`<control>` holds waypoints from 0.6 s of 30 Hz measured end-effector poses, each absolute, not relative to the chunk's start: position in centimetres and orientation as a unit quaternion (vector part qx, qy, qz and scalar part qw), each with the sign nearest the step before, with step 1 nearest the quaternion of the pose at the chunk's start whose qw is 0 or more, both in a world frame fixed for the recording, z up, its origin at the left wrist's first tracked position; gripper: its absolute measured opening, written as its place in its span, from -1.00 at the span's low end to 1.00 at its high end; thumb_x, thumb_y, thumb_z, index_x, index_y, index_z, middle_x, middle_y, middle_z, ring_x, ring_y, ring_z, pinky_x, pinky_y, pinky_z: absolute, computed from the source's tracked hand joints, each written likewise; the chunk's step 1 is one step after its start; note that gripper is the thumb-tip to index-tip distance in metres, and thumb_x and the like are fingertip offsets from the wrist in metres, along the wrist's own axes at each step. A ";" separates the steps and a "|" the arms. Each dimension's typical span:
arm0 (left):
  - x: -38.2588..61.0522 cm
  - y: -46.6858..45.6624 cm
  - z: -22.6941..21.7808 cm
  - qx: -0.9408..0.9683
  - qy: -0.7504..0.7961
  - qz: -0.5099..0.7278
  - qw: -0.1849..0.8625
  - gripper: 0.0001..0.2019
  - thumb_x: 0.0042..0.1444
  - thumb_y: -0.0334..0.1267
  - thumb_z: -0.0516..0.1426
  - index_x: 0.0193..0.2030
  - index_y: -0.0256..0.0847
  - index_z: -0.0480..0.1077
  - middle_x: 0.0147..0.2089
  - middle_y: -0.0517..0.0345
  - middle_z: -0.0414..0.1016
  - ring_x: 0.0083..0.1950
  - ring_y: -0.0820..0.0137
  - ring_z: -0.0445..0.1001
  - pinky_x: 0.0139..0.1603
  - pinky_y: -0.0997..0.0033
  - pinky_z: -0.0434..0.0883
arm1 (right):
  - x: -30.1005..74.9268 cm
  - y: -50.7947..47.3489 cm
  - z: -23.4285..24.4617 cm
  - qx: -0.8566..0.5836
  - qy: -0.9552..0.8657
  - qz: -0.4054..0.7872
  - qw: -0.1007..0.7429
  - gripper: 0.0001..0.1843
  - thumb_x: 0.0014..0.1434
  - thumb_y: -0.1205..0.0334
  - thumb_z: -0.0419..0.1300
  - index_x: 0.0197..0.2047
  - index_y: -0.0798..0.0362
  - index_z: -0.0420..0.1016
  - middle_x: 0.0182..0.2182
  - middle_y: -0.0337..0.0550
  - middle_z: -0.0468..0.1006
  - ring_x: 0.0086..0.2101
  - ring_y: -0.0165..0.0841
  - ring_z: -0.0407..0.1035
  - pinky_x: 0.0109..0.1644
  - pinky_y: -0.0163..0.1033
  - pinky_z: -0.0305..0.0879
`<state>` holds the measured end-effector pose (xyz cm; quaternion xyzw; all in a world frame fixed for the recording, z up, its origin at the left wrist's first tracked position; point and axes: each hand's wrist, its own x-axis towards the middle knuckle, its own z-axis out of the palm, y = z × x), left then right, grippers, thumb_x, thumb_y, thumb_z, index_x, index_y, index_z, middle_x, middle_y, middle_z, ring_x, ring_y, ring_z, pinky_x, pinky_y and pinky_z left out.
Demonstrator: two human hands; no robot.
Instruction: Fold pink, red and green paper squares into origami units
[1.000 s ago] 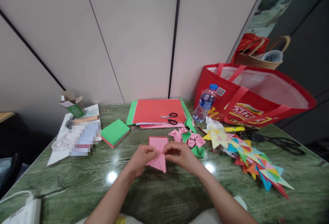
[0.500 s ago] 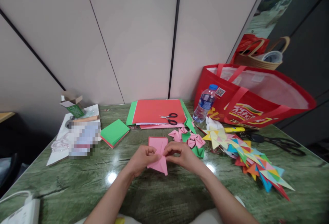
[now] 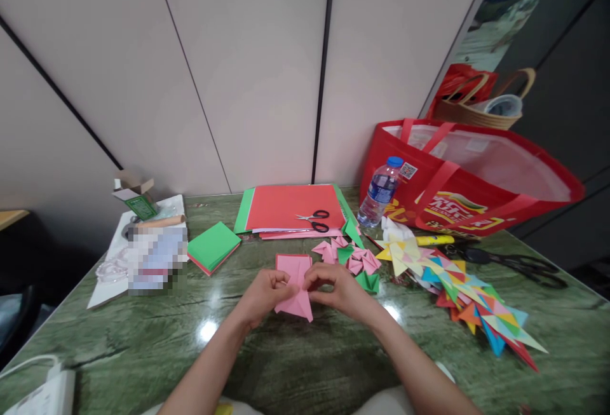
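Observation:
A creased sheet of pink origami paper (image 3: 296, 307) is held between my two hands, its lower corners pointing toward me. My left hand (image 3: 267, 293) pinches its left side between thumb and fingers. On the right side, my right hand (image 3: 336, 286) pinches the same sheet with thumb and forefinger. Just beyond lies a stack of pink and red square paper (image 3: 293, 261), partly covered by the held sheet. Folded pink paper pieces (image 3: 365, 260) and a folded green piece (image 3: 368, 282) lie right of my right hand.
Scissors (image 3: 315, 220) rest on large coloured sheets (image 3: 286, 202) at the back. Green square paper (image 3: 213, 244) lies left. To the right are a water bottle (image 3: 380, 192), a red bag (image 3: 467, 180), colourful folded stars (image 3: 476, 300) and black scissors (image 3: 517, 262). A power strip (image 3: 45, 396) sits front left.
The lower edge of the pink paper has shifted slightly up and right between my hands. Both hands keep their pinch in nearly the same place.

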<state>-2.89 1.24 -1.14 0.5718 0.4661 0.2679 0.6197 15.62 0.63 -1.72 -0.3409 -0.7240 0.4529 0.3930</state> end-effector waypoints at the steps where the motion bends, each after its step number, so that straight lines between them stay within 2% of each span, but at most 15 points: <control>1: -2.9 1.2 -1.1 0.572 0.468 0.270 0.617 -0.62 -0.18 -0.06 0.19 -0.64 -0.25 0.11 -0.66 0.41 -0.07 -0.62 0.62 -0.12 -0.60 0.54 -0.19 | 15.6 0.7 -1.8 -0.339 -0.724 0.452 0.395 -0.94 -0.03 0.33 0.20 -0.40 0.09 0.47 -0.40 -0.17 0.46 -0.40 -0.40 0.36 -0.30 -0.29 0.32; 9: -2.8 1.1 -1.3 0.572 0.478 0.271 0.609 -0.63 -0.23 0.00 0.19 -0.61 -0.30 0.24 -0.71 0.36 0.13 -0.65 0.59 0.10 -0.63 0.59 -0.08 | 15.4 0.9 -2.2 -0.368 -0.682 0.483 0.407 -0.89 -0.09 0.26 0.26 -0.45 0.12 0.46 -0.45 -0.17 0.45 -0.42 -0.40 0.34 -0.33 -0.32 0.28; 14: -2.5 1.0 -1.4 0.564 0.470 0.270 0.623 -0.75 -0.17 -0.12 0.16 -0.56 -0.31 0.31 -0.71 0.31 0.25 -0.67 0.56 0.19 -0.66 0.61 -0.01 | 14.9 0.9 -2.3 -0.397 -0.643 0.512 0.409 -0.83 -0.12 0.23 0.28 -0.47 0.12 0.39 -0.54 -0.26 0.41 -0.51 -0.45 0.28 -0.40 -0.35 0.23; 18: -2.1 0.9 -1.3 0.545 0.460 0.284 0.641 -0.84 -0.16 -0.23 0.15 -0.54 -0.32 0.34 -0.69 0.27 0.32 -0.64 0.51 0.31 -0.65 0.62 0.09 | 14.8 1.0 -2.5 -0.412 -0.589 0.554 0.419 -0.71 -0.22 0.18 0.33 -0.50 0.10 0.30 -0.59 -0.32 0.35 -0.57 -0.50 0.22 -0.49 -0.38 0.17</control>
